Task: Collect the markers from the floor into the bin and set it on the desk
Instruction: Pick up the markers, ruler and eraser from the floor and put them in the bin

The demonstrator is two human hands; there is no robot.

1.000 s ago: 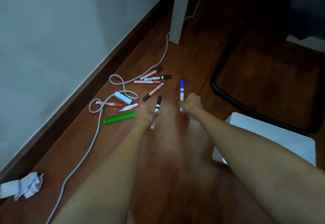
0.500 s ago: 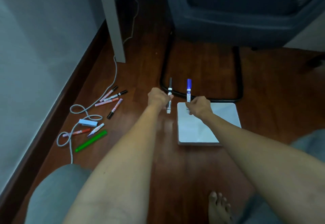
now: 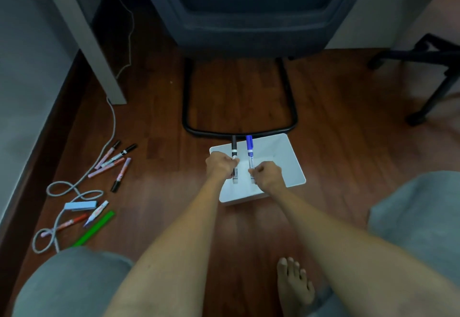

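1. The left hand (image 3: 220, 166) is closed around a black-capped marker (image 3: 234, 158), cap pointing toward 12 o'clock, held over the white bin (image 3: 286, 165).
2. The right hand (image 3: 267, 175) is closed around a blue-capped marker (image 3: 250, 153), cap also toward 12 o'clock, parallel to and just beside the black-capped one.
3. The bin stands on the wooden floor (image 3: 336, 130), its far edge near the black chair base (image 3: 239, 132) at 12 o'clock.
4. At 9 o'clock from the bin, a cluster of markers (image 3: 112, 161) lies on the floor beside a grey cable (image 3: 74, 187).
5. Toward 8 o'clock lie a light-blue eraser block (image 3: 80, 205), a red marker (image 3: 69, 222), a white marker (image 3: 96, 212) and a green marker (image 3: 93, 229).
6. A white worktop leg (image 3: 99, 63) stands at 10 o'clock.
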